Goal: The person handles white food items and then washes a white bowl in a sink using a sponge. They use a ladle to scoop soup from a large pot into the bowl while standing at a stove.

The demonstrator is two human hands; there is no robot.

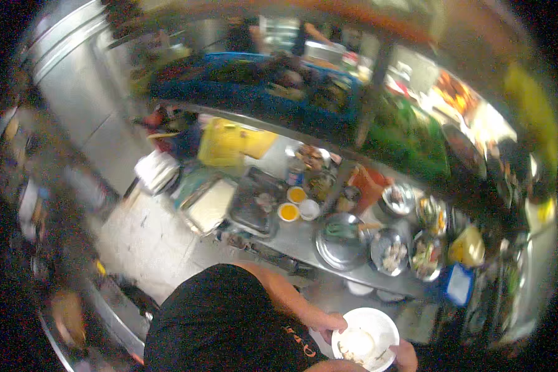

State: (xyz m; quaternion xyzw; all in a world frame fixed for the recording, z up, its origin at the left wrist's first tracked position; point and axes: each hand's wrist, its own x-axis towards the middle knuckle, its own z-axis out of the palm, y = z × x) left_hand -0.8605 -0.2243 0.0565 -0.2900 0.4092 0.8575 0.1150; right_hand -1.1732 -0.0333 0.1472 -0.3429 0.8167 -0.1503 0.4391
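Observation:
A white round bowl [386, 328] is held near the bottom of the view, in front of my black shirt. My left hand [333, 324] grips its left rim, thumb over the edge. On the lower right rim is my right hand [404, 355], partly cut off by the picture's bottom. Brownish smears or bits of food lie inside the bowl around a bright, glaring middle. What exactly they are is too blurred to tell.
A steel counter [297, 237] holds a round steel tray [342, 242], metal bowls of food [390, 251], small cups of yellow-orange contents [288, 212] and a dark tray [255, 200]. A blue-rimmed container [459, 284] stands at its right end. Blue crates [242, 93] fill the shelf above.

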